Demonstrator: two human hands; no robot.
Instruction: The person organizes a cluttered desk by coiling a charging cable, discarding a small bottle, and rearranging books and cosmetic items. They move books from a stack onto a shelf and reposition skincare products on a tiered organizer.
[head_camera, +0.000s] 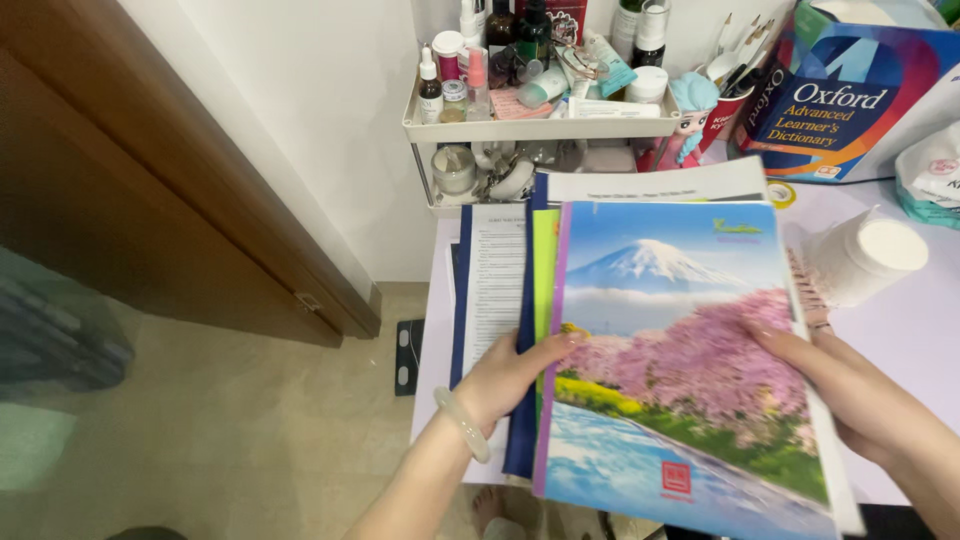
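Note:
A stack of notebooks and printed papers fills the middle of the head view. On top lies a notebook (680, 340) with a cover picture of a snowy mountain and pink blossom trees. My left hand (510, 375), with a pale bangle on the wrist, grips the stack's left edge, fingers over the cover. My right hand (850, 385) holds the stack's right edge, fingers resting on the cover. Under the top notebook show a green cover, a dark blue folder (522, 400) and white printed sheets (495, 285).
A pale lilac desk (900, 320) lies under the stack. A white two-tier shelf (540, 128) of cosmetic bottles stands at the back, with a doll, a cup of pens, a thick blue dictionary (850, 95) and a white roll (865, 255). A brown door (150, 180) is at left.

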